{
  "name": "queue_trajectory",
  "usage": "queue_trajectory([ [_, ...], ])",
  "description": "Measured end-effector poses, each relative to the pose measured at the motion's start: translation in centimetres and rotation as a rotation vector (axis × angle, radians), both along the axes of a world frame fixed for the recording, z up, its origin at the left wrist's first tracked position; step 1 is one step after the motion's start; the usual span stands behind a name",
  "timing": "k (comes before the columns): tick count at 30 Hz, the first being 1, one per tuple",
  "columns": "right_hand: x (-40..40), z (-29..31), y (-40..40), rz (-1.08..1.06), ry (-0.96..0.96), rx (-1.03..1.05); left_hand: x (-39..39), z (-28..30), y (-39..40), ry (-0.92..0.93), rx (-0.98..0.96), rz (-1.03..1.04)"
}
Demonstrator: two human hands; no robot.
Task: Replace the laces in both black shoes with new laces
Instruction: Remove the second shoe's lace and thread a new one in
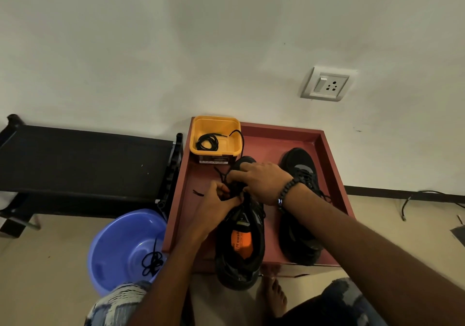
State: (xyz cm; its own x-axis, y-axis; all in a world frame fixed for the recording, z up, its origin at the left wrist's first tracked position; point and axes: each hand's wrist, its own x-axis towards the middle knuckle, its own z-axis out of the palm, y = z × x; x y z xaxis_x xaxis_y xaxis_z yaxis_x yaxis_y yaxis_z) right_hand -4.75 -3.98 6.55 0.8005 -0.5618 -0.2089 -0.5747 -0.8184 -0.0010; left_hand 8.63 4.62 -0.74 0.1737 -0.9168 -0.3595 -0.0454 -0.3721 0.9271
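Head view: both hands' fingers (227,174) pinch a lace (222,174) on the near shoe (240,240).

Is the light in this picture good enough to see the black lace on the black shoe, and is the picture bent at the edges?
Head view: dim, warm light; the lace between the left hand and right hand merges into the black shoe. Wide-angle bending curves the red tray edges.

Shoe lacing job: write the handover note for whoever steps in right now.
Left hand pinches a black lace at the near shoe's eyelets. Right hand grips the lace over its front.
Far shoe sits laced on the red tray.
One coiled lace lies in the yellow tub; another lace lies in the blue basin.
Done: apparently the far shoe. Left: finish lacing the near shoe.
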Motion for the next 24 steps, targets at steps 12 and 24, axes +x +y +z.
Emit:
queue_trajectory([
  [12,0.9,0.5,-0.7,0.046,-0.209,-0.097,0.0,-0.1,0.0,0.025,0.007,0.046],
  [24,0.3,0.3,1.3,-0.493,-0.715,0.101,0.1,1.0,0.1,-0.276,-0.314,0.212],
])
